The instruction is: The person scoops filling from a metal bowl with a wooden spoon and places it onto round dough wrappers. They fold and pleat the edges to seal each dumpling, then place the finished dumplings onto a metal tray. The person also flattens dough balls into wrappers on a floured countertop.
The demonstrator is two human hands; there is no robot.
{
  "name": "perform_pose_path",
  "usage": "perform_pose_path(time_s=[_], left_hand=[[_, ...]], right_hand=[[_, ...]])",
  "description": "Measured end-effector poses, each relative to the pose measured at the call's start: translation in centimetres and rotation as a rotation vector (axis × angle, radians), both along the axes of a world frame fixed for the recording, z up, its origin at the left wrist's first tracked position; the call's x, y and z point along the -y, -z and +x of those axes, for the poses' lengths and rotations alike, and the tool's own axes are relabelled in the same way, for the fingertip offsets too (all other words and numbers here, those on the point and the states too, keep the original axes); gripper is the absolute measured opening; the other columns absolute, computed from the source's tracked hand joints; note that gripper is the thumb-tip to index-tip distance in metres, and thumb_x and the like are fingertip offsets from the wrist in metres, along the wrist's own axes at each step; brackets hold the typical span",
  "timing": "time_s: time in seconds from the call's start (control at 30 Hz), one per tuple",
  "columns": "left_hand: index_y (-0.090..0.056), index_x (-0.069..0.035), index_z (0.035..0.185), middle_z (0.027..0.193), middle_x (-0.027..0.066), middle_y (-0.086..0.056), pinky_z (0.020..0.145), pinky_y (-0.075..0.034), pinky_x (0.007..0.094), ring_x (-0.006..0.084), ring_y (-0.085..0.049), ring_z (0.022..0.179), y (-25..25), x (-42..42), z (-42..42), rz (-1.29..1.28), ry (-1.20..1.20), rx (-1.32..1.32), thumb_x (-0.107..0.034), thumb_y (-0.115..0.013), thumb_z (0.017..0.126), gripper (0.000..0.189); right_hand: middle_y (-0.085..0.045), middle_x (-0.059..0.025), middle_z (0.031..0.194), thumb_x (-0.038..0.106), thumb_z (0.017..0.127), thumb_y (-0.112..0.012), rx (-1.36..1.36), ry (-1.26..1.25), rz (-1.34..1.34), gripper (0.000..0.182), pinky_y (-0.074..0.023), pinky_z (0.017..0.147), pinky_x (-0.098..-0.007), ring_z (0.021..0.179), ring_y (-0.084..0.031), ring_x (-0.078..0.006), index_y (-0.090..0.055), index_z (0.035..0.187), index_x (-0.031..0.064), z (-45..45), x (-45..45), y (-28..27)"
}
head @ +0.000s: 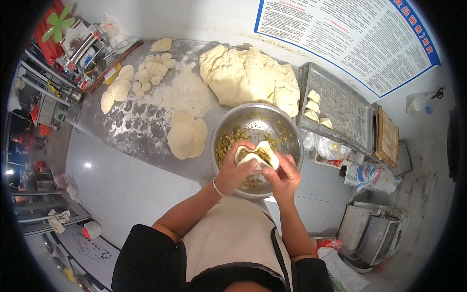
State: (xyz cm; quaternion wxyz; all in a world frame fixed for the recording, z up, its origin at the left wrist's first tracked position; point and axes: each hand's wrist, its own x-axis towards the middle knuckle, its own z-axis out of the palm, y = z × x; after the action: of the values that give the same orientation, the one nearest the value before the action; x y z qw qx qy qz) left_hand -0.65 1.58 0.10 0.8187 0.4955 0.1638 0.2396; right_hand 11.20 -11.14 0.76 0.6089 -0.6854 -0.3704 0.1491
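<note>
Both of my hands hold one round dough wrapper [271,151] over a steel mixing bowl [256,108]. Chopped vegetable filling [263,156] sits in the cupped middle of the wrapper, whose edge stands up in folds. My left hand [235,171] grips its left side, thumb on the near edge. On the right side, the fingers and thumb of my right hand [285,175] pinch the rim. More chopped filling [227,143] lies in the bowl, mostly on its left side. Flat rolled wrappers [186,137] lie overlapped just left of the bowl.
A large dough mass [250,76] lies behind the bowl. Several filled buns [313,106] sit on a perforated metal tray [343,98] at right. Small dough pieces [149,71] and more wrappers [118,87] rest on the floured table [146,142]. A rolling pin [115,65] lies at the table's left end.
</note>
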Motion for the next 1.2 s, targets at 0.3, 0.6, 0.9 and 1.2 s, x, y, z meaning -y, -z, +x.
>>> perform_pose_path(time_s=[0.3, 0.6, 0.9, 1.2], left_hand=[[-0.052, -0.009, 0.114, 0.122, 0.0071, -0.057, 0.095, -0.047, 0.0316, 0.0142, -0.056, 0.107, -0.5, 0.9, -0.2, 0.051, -0.009, 0.011, -0.010, -0.063, 0.095, 0.022], [-0.054, -0.005, 0.114, 0.126, 0.0140, -0.059, 0.097, -0.045, 0.0334, 0.0185, -0.057, 0.112, -0.1, -0.3, 0.0, 0.479, 0.025, 0.173, -0.016, -0.055, 0.100, 0.018], [-0.025, -0.003, 0.153, 0.136, 0.0153, -0.055, 0.106, -0.039, 0.0350, 0.0214, -0.053, 0.124, -3.1, -1.5, -0.6, 0.386, 0.217, -0.057, -0.015, -0.057, 0.095, 0.067], [-0.030, -0.002, 0.151, 0.144, 0.0160, -0.048, 0.110, -0.036, 0.0346, 0.0228, -0.047, 0.132, -1.0, -1.8, 0.0, 0.306, 0.261, 0.022, -0.019, -0.068, 0.090, 0.074]], right_hand=[[-0.063, -0.0037, 0.079, 0.006, 0.071, -0.084, 0.560, -0.020, 0.068, 0.030, -0.0463, 0.058, -0.0263, 0.067, -0.056, -0.0137, -0.075, 0.099, 0.0051, 1.2, -0.1, -1.3], [-0.062, -0.0032, 0.081, 0.007, 0.071, -0.084, 0.553, -0.098, 0.074, 0.028, -0.0466, 0.062, -0.0278, 0.071, -0.057, -0.0152, -0.075, 0.098, 0.0038, 0.7, -1.0, -3.0], [-0.060, -0.0048, 0.091, 0.005, 0.076, -0.081, 0.185, -0.175, 0.000, 0.024, -0.0491, 0.070, -0.0281, 0.087, -0.058, -0.0157, -0.076, 0.099, 0.0052, 0.9, -1.7, -4.6], [-0.063, -0.0065, 0.104, -0.003, 0.085, -0.069, -0.314, -0.168, 0.179, 0.019, -0.0488, 0.086, -0.0301, 0.098, -0.059, -0.0179, -0.072, 0.103, 0.0035, 0.8, -1.1, 0.7]])
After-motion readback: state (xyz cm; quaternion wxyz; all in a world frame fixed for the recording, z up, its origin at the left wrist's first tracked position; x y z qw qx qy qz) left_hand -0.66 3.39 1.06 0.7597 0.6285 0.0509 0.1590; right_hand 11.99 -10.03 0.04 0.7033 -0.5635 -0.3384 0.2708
